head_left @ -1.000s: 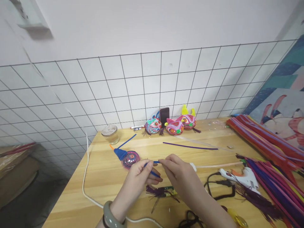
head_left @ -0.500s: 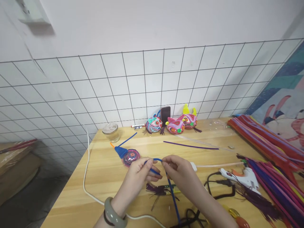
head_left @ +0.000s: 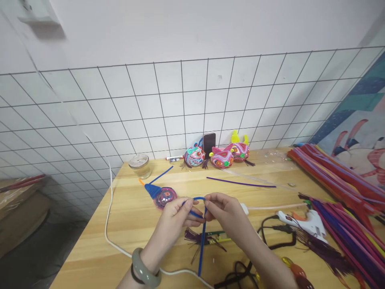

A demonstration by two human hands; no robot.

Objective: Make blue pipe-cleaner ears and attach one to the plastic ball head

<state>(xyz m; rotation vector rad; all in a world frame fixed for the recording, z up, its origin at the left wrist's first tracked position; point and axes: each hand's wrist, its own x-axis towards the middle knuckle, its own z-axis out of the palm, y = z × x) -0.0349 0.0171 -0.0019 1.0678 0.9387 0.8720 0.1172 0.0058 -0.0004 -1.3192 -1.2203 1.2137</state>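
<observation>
The blue pipe cleaner [head_left: 201, 249], well to the left of the glue gun [head_left: 314, 225], is only partly shaped, it seems: a short arch is bent between the hands, while the long tail hanging below is straight and, I judge, left to be worked. The fingers of the left hand [head_left: 177, 212] pinch it on one side of the arch; those of the right hand [head_left: 222, 206], nearer the glue gun, grip the other. Farther left of the glue gun, a blue triangular piece [head_left: 152, 191] already formed meets a round coiled piece [head_left: 166, 196]. Half a second ago the tail slanted toward the glue gun's side; now its lower end leans away from it.
</observation>
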